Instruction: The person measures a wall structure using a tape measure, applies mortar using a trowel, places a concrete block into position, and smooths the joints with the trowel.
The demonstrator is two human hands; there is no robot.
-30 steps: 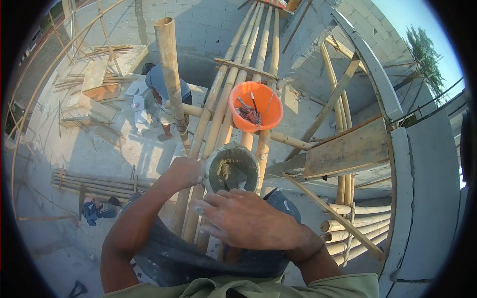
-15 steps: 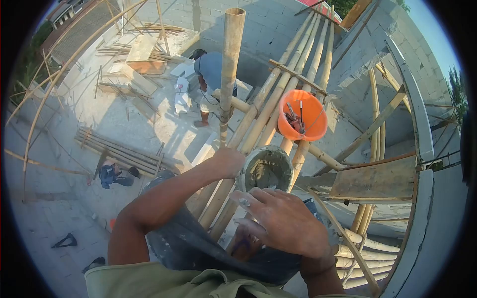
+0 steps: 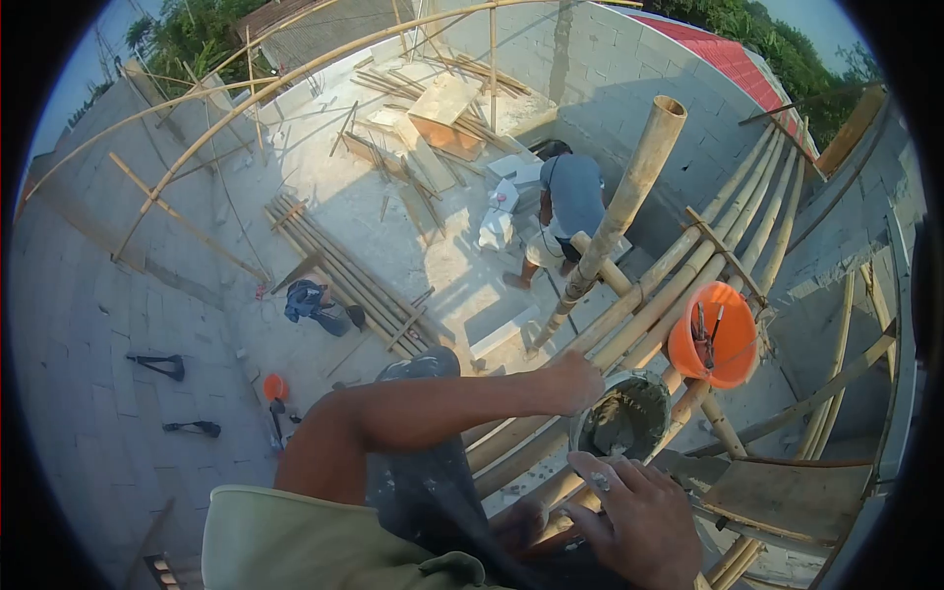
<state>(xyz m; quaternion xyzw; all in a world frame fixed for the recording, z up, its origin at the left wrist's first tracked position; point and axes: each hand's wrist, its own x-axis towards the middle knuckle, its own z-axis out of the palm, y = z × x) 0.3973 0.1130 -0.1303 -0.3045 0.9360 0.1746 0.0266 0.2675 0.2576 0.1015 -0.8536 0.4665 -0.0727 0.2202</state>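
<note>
A dark bucket (image 3: 663,395) with wet grey mortar (image 3: 629,418) inside stands on bamboo poles in front of me. My left hand (image 3: 572,383) is closed at the bucket's left rim. Its fingers are turned away, so what they hold is hidden. My right hand (image 3: 644,511), dusted with grey, hovers at the bucket's near rim. Its thumb and fingers are apart with nothing between them. Just beyond the bucket, an orange bucket (image 3: 737,349) holds several hand tools (image 3: 704,339).
Bamboo poles (image 3: 678,285) run away from me as a raised platform, beside an upright bamboo post (image 3: 629,197). Below, a co-worker (image 3: 572,197) bends over near pale blocks (image 3: 500,211). Planks, stacked poles (image 3: 344,275) and a small orange bucket (image 3: 275,386) lie on the floor.
My view has swung left, so the buckets and both hands appear farther right and lower. My hands keep much the same position around the mortar bucket.
</note>
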